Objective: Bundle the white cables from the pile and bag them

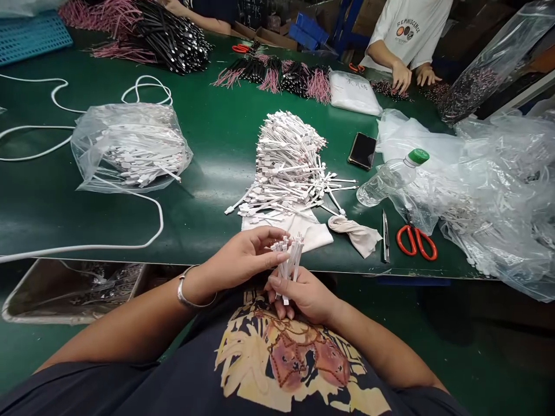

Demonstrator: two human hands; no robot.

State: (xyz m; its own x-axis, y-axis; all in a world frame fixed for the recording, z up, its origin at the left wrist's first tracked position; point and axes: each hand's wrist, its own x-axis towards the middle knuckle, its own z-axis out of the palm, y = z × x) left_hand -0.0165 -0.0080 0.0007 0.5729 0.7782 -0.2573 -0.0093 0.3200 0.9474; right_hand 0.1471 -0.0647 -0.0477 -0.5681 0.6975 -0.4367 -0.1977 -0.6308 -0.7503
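In front of my body I hold a bundle of short white cables (pixel 296 257), standing nearly upright, with thin bare wire ends at the top. My right hand (pixel 310 293) is wrapped around its lower part. My left hand (pixel 249 254) closes on the upper left side, its thumb across the cables and its fingers partly hidden behind them. Just beyond lies a big heap of similar white cables (pixel 288 156) on a white cloth (pixel 318 236). A bunched beige cloth (pixel 356 234) rests to its right.
Red-handled scissors (pixel 417 242), a utility knife (pixel 385 237), a clear bottle (pixel 385 180) and a phone (pixel 362 151) lie to the right, beside plastic bags (pixel 489 190). A bag of white cables (pixel 134 144) sits left. Across the table, a co-worker's hands (pixel 402 76) touch small parts.
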